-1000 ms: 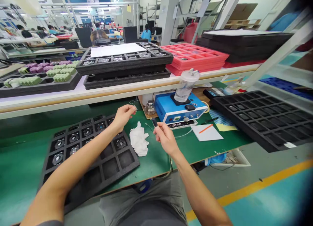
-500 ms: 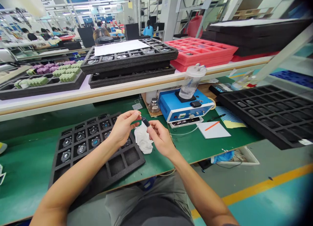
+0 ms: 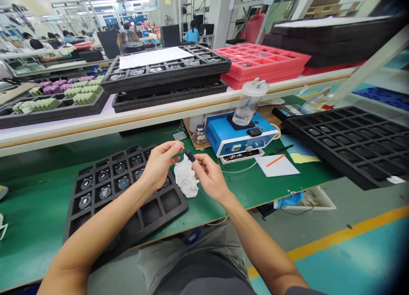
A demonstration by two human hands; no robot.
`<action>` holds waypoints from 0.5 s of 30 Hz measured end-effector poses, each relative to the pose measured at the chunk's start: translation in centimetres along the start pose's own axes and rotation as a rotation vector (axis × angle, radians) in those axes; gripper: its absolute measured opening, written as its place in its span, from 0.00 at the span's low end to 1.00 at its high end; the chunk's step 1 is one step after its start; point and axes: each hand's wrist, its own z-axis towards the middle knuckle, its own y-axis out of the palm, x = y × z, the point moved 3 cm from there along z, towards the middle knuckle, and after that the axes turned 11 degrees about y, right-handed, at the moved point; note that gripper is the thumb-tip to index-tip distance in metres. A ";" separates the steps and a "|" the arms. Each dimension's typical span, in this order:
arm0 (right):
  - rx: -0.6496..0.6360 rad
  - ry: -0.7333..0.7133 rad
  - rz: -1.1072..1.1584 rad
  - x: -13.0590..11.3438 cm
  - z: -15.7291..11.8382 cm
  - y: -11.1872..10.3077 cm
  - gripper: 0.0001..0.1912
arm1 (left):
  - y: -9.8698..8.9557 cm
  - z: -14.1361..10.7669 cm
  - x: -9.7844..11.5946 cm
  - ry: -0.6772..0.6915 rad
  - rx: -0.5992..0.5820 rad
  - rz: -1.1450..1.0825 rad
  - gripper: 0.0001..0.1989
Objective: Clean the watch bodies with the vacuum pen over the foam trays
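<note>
My left hand (image 3: 162, 162) is closed in a pinch around something small and thin, too small to make out. My right hand (image 3: 209, 173) grips a small black oblong piece (image 3: 189, 155) between thumb and fingers. The piece slants up toward my left fingertips, near or touching them. Beneath both hands lies a crumpled white cloth (image 3: 185, 178) on the green table. A black foam tray (image 3: 150, 213) sits under my left forearm, with round dark watch-like pieces (image 3: 124, 182) in several compartments. My arm hides part of the tray.
A blue box device (image 3: 220, 135) bears a clear lidded jar (image 3: 247, 105). Beside it are a glass bottle (image 3: 200, 135) and a white pad with an orange pen (image 3: 275, 160). Another black tray (image 3: 361, 154) stands right. Overhead, a shelf (image 3: 96, 131) holds black and red trays (image 3: 262, 80).
The view has shifted slightly. My hands keep the same close grip, and the black piece has turned a little between them.
</note>
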 end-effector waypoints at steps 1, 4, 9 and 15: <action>0.000 0.000 0.000 0.0 0.0 0.0 0.17 | 0.0 0.0 0.0 -0.001 -0.001 0.007 0.16; 0.002 -0.003 -0.005 -0.1 0.1 -0.1 0.17 | 0.2 0.1 -0.2 0.010 -0.003 0.038 0.15; 0.024 -0.012 -0.023 -0.2 0.0 -0.1 0.17 | 0.7 0.2 -0.6 0.189 0.025 0.171 0.12; -0.019 0.028 0.062 -0.6 -1.3 0.3 0.19 | 1.3 -0.3 -0.8 0.283 -0.011 0.215 0.12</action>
